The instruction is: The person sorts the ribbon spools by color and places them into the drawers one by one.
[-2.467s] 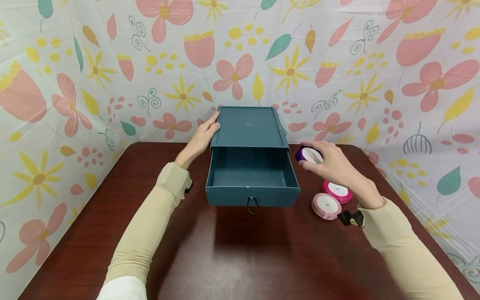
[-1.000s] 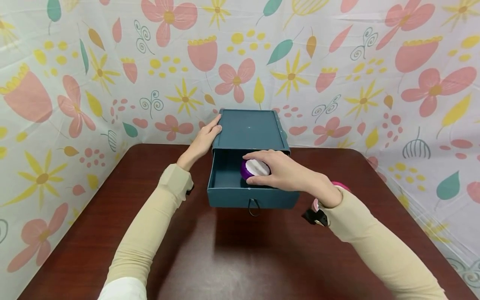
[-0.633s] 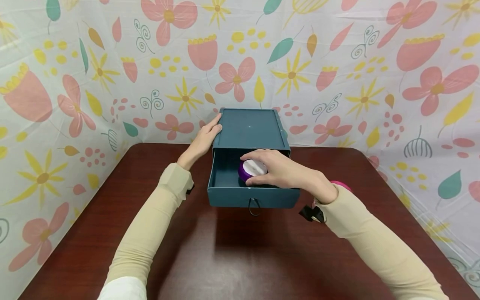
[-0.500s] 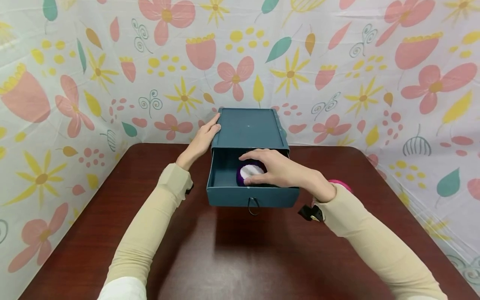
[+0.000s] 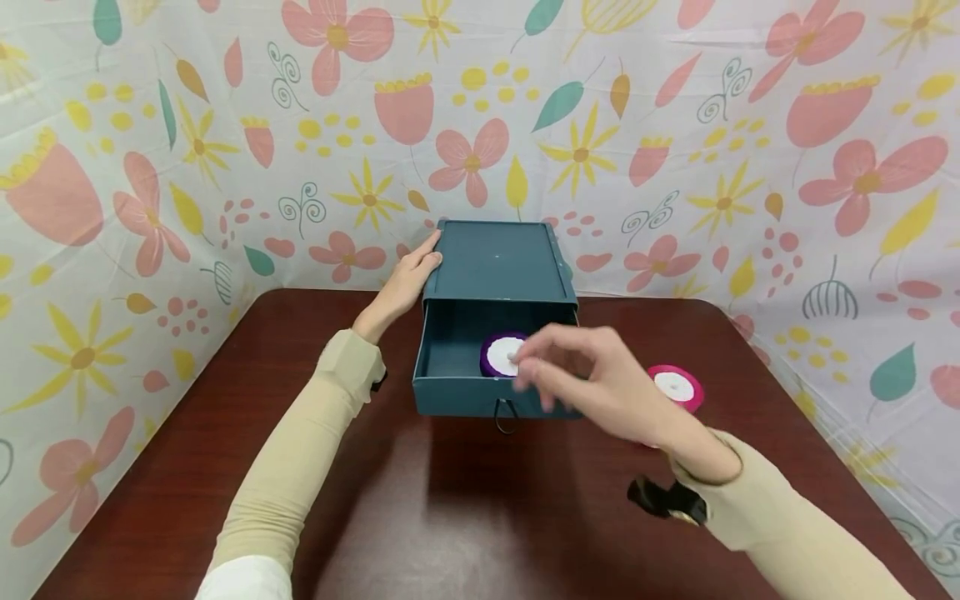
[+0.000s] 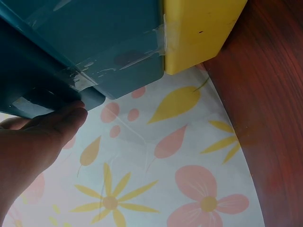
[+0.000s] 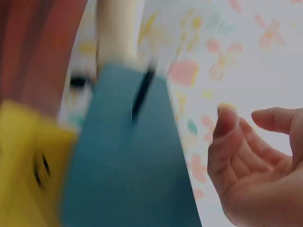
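A purple ribbon spool with a white face (image 5: pixel 501 356) lies in the pulled-out drawer (image 5: pixel 457 395) of a dark teal box (image 5: pixel 498 260). My right hand (image 5: pixel 611 383) hovers over the drawer's front right corner, fingers loosely bent and holding nothing; in the right wrist view, thumb and fingertips are apart beside the teal drawer front (image 7: pixel 128 156). My left hand (image 5: pixel 402 279) rests against the box's left side, its fingers extended along the wall. In the left wrist view, those fingers (image 6: pixel 71 120) touch the teal wall.
A magenta ribbon spool (image 5: pixel 675 387) lies on the brown table (image 5: pixel 337 517), right of the box. The light pink spool is almost wholly hidden by my right hand. A yellow section (image 6: pixel 199 33) adjoins the teal box. Patterned cloth (image 5: pixel 480 108) hangs behind.
My right hand carried the purple spool from the box's right side into the drawer, set it down and let go. It has since drawn back right and nearer. My left hand stayed in place.
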Motion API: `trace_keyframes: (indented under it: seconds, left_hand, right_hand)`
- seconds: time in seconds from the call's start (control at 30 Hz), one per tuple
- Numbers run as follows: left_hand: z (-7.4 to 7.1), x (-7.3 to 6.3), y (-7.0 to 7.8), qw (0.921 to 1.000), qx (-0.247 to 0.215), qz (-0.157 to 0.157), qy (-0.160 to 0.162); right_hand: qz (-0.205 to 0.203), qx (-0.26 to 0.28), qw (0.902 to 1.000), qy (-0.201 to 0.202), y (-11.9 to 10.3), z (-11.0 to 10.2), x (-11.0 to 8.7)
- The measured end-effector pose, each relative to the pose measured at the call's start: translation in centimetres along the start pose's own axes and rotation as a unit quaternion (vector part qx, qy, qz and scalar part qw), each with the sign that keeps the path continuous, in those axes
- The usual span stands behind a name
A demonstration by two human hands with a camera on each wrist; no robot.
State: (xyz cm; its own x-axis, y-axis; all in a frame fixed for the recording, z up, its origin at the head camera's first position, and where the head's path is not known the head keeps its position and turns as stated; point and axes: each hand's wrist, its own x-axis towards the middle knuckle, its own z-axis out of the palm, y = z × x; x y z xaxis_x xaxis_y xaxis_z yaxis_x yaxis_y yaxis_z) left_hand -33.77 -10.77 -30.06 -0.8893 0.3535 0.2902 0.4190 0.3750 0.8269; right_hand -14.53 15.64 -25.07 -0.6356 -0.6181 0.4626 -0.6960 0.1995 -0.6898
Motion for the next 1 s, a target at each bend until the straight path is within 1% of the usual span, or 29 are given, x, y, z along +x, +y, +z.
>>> trace_keyframes:
  seconds: [0.03,0.07,0.1,0.17,0.23,0.27,0.33,0.4,0.5,0.63,0.7,0.77,0.83,1.0]
  left_hand:
    - [0.0,0.0,0.0,1.0000,0.000,-0.001,0.001]
    - [0.0,0.0,0.0,1.0000,-0.001,-0.001,0.001]
    - [-0.1,0.0,0.0,1.0000,-0.002,-0.002,0.000]
    - [-0.1,-0.1,0.0,1.0000,-0.003,-0.002,0.000]
    - [-0.1,-0.2,0.1,1.0000,-0.004,-0.001,-0.003]
    - [-0.1,-0.2,0.1,1.0000,-0.004,0.000,-0.004]
    - [-0.1,-0.2,0.2,1.0000,-0.003,0.002,-0.005]
    - [-0.1,-0.2,0.2,1.0000,-0.001,0.002,-0.006]
    - [0.0,-0.2,0.3,1.0000,0.002,0.000,-0.005]
    - [0.0,-0.3,0.3,1.0000,0.004,-0.002,-0.008]
    - [0.0,-0.2,0.2,0.9999,0.002,-0.003,-0.009]
    - [0.0,-0.3,0.2,1.0000,-0.001,-0.004,-0.008]
    - [0.0,-0.2,0.3,1.0000,-0.002,-0.004,-0.006]
    - [0.0,-0.2,0.3,1.0000,0.005,-0.003,-0.003]
  right_hand:
    - [0.018,0.042,0.9986,-0.025,-0.2,0.4,-0.5]
    - [0.040,0.083,0.9942,-0.056,-0.2,0.8,-1.0]
    - [0.058,0.118,0.9873,-0.089,-0.1,1.3,-1.5]
    - [0.089,0.175,0.9696,-0.146,0.6,2.1,-2.3]
    - [0.132,0.206,0.9502,-0.193,1.4,2.8,-2.9]
    - [0.144,0.223,0.9409,-0.210,1.9,3.1,-3.1]
    - [0.186,0.252,0.9235,-0.222,2.8,3.6,-3.4]
    - [0.219,0.281,0.9102,-0.211,3.6,4.0,-3.6]
    - [0.251,0.335,0.8923,-0.169,4.3,4.5,-3.5]
    - [0.267,0.392,0.8713,-0.124,4.5,5.1,-3.1]
    - [0.269,0.407,0.8660,-0.109,4.4,5.4,-3.0]
    - [0.267,0.416,0.8639,-0.096,4.2,5.6,-2.9]
    - [0.264,0.419,0.8647,-0.084,4.1,5.8,-2.9]
    - [0.273,0.421,0.8625,-0.063,4.0,6.0,-2.7]
